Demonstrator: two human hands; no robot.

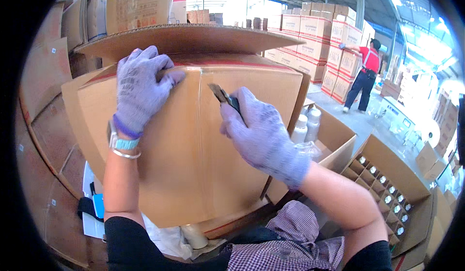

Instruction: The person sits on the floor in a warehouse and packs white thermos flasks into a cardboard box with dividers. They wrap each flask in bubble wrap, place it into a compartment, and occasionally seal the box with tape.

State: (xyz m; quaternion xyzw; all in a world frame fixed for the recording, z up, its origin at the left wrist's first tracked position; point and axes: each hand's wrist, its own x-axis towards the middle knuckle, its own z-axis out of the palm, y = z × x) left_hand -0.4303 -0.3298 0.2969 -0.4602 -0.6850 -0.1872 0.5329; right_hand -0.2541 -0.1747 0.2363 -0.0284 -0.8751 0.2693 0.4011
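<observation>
A large brown cardboard carton (169, 184) fills the middle, tipped toward me, with a taped seam down the face nearest me. Over its top edge curl the bent fingers of my left hand (143, 89), gloved in grey-purple, gripping the carton with the thumb along the face. My right hand (261, 130), in a matching glove, is closed around a utility knife (226, 99). The knife's worn blade points up and left, just right of the taped seam; whether it touches the cardboard I cannot tell. Behind the top edge stands a raised cardboard flap (189, 41).
White bottles (306, 126) stand in an open carton to the right. Beyond it, a divided carton (387, 193) holds several silver-capped bottles. Stacked cartons (46, 140) wall off the left. Far right, a person in a red shirt (365, 72) touches a tall carton stack (341, 53).
</observation>
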